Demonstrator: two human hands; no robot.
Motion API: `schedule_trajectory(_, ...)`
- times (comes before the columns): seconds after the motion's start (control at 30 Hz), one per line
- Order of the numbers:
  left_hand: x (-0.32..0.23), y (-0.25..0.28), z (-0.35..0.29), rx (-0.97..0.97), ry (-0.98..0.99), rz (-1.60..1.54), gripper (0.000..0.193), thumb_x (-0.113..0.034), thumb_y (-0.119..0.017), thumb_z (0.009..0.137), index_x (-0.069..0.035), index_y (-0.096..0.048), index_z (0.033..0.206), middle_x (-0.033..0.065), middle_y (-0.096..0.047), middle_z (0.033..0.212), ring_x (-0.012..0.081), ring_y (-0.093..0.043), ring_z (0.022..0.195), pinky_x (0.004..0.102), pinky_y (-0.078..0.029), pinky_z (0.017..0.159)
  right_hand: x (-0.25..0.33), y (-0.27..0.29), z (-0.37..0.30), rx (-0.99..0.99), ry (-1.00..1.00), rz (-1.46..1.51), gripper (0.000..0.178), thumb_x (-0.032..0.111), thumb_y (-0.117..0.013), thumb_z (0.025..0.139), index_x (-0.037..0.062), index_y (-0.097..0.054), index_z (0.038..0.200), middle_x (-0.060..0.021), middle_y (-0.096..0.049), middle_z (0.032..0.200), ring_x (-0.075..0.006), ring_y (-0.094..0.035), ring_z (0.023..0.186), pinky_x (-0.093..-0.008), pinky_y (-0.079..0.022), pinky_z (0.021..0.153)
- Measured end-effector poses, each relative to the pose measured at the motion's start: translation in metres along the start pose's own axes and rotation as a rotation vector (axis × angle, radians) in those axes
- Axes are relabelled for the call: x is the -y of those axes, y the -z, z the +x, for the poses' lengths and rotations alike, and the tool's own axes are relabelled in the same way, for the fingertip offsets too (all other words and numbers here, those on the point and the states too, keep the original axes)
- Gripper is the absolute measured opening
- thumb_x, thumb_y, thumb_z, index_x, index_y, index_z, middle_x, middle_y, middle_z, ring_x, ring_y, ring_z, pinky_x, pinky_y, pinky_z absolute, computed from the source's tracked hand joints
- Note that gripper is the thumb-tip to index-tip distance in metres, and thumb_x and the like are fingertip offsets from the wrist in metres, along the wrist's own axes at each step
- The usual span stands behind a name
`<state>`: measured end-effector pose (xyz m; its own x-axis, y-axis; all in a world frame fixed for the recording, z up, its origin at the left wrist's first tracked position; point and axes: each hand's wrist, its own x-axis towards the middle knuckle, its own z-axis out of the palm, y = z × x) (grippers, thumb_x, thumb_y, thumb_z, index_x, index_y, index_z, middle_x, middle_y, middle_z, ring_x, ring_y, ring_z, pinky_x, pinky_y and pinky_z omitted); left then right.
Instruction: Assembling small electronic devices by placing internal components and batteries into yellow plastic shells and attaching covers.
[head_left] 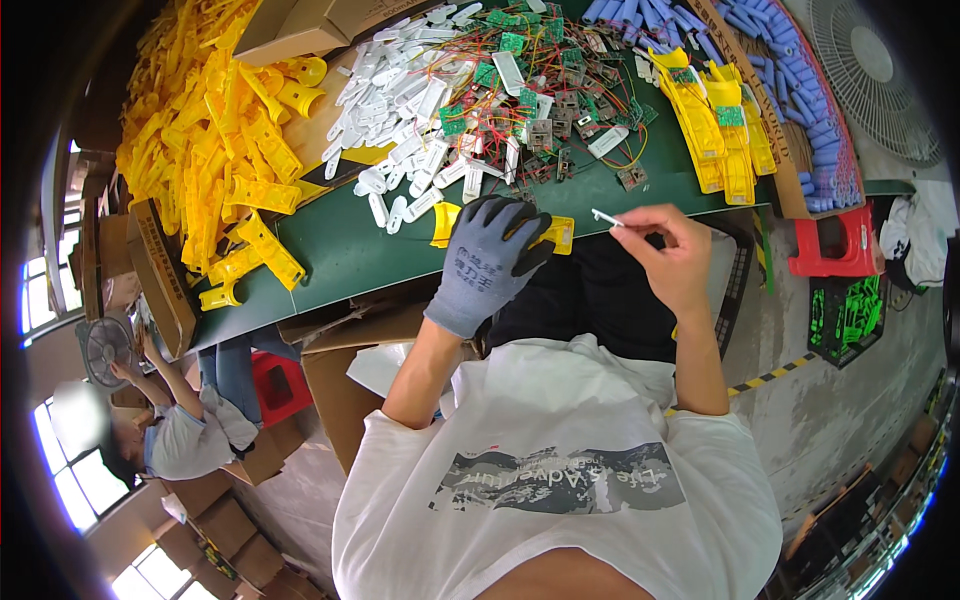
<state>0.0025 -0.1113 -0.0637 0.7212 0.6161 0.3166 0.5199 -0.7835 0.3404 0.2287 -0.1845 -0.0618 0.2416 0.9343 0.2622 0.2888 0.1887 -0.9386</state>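
My left hand (pixel 482 268), in a grey-blue work glove with dark fingertips, is closed round a yellow plastic housing (pixel 563 235) at the table's near edge. Both ends of the housing stick out past the glove; its middle is hidden. Just to the right, my bare right hand (pixel 675 258) pinches a small, thin white plastic piece (pixel 605 217) between thumb and forefinger. That piece is apart from the housing. Beyond my hands lie a heap of white plastic parts (pixel 410 100) and a tangle of green circuit boards (pixel 454 120) with red and yellow wires.
Yellow housings (pixel 240 130) are piled at the left of the green table (pixel 345 235). More yellow housings with boards (pixel 725 130) stand at the right, beside a carton of blue-purple cylinders (pixel 800 80). A red stool (pixel 832 243) and fan (pixel 870 60) are further right; another person (pixel 200 430) is at the left.
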Motion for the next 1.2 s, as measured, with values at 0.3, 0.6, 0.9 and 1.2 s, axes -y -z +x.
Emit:
schedule_trajectory(0.3, -0.03, -0.021, 0.029, -0.087, 0.216, -0.112, 0.032, -0.018, -0.075, 0.07, -0.011, -0.064, 0.1, 0.0085, -0.059, 0.104, 0.0305, -0.055, 0.094, 0.0414, -0.043, 0.082, -0.004, -0.002, 0.001, 0.064, 0.133, -0.201, 0.014, -0.002, -0.074, 0.073, 0.0016, -0.066, 0.084, -0.0067, -0.069, 0.081, -0.014, -0.066, 0.068, -0.0243, -0.052, 0.061)
schedule_trajectory(0.6, -0.022, -0.021, 0.026, -0.193, 0.259, -0.127, 0.036, -0.02, -0.071, 0.075, -0.007, -0.057, 0.106, 0.0151, -0.053, 0.117, 0.0355, -0.049, 0.11, 0.0461, -0.04, 0.093, -0.011, -0.001, 0.013, 0.108, 0.408, -0.471, 0.018, -0.002, -0.073, 0.068, 0.0053, -0.062, 0.079, -0.0042, -0.066, 0.076, -0.0211, -0.064, 0.065, -0.0303, -0.051, 0.056)
schedule_trajectory(0.9, -0.013, -0.015, 0.021, -0.139, 0.278, -0.272, 0.02, -0.015, -0.07, 0.075, -0.006, -0.063, 0.092, 0.0125, -0.055, 0.115, 0.0332, -0.052, 0.106, 0.0446, -0.043, 0.09, -0.015, -0.002, 0.019, 0.159, 0.492, -0.543, 0.019, -0.003, -0.073, 0.068, 0.005, -0.061, 0.079, -0.0039, -0.066, 0.076, -0.0202, -0.065, 0.066, -0.0289, -0.051, 0.057)
schedule_trajectory(1.2, 0.002, -0.002, 0.009, -0.152, 0.194, -0.113, 0.026, -0.01, -0.07, 0.074, -0.007, -0.061, 0.098, 0.0093, -0.06, 0.108, 0.0316, -0.056, 0.099, 0.0412, -0.046, 0.085, -0.011, -0.012, 0.024, 0.235, 0.531, -0.552, 0.017, -0.001, -0.073, 0.07, 0.0052, -0.061, 0.08, -0.0046, -0.066, 0.076, -0.0196, -0.064, 0.065, -0.0295, -0.051, 0.055)
